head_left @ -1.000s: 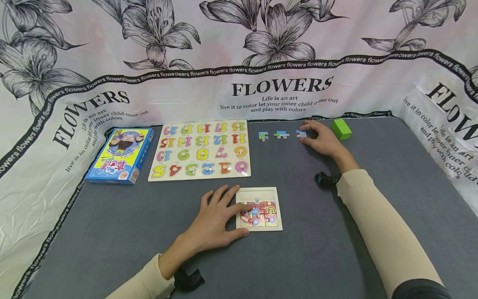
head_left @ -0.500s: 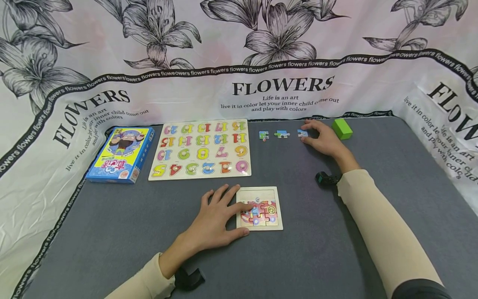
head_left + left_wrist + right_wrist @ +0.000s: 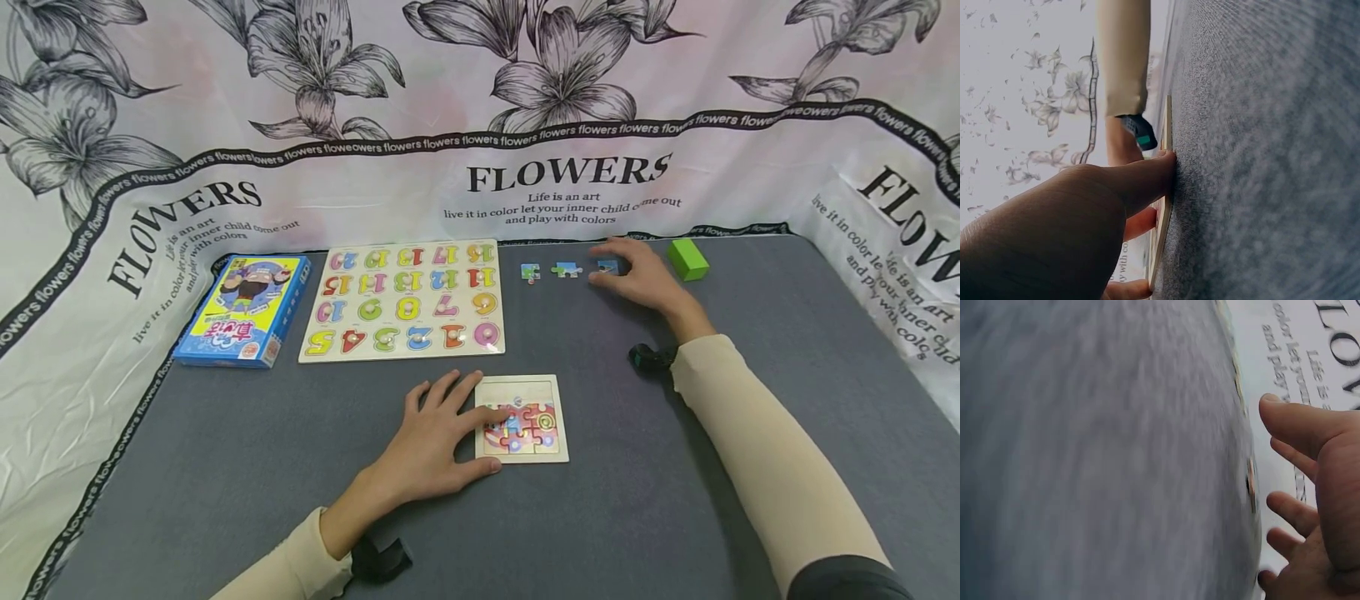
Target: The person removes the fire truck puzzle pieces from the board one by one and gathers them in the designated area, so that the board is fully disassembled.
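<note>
My left hand [image 3: 422,440] lies with fingers spread at the left side of a small wooden jigsaw tray [image 3: 553,392]. Its index finger rests on the fitted red and blue pieces [image 3: 528,429], and the thumb touches the lower edge, as the left wrist view also shows on the tray [image 3: 1162,231]. At the back right, my right hand [image 3: 643,273] hovers at a blue jigsaw piece [image 3: 608,267], thumb and fingers apart on either side. Nothing is held by that hand [image 3: 1335,506] in the right wrist view. Two more jigsaw pieces, one [image 3: 530,272] and another [image 3: 567,270], lie to its left.
A number puzzle board [image 3: 402,302] lies back left of centre, with a blue and yellow box [image 3: 242,312] beside it. A green block [image 3: 687,259] sits right of my right hand. Flower-printed cloth [image 3: 360,192] hangs behind the grey table [image 3: 615,517].
My right hand has shifted slightly left and its thumb and fingers have come off the blue piece, which stays on the table. My left hand and the tray have not moved.
</note>
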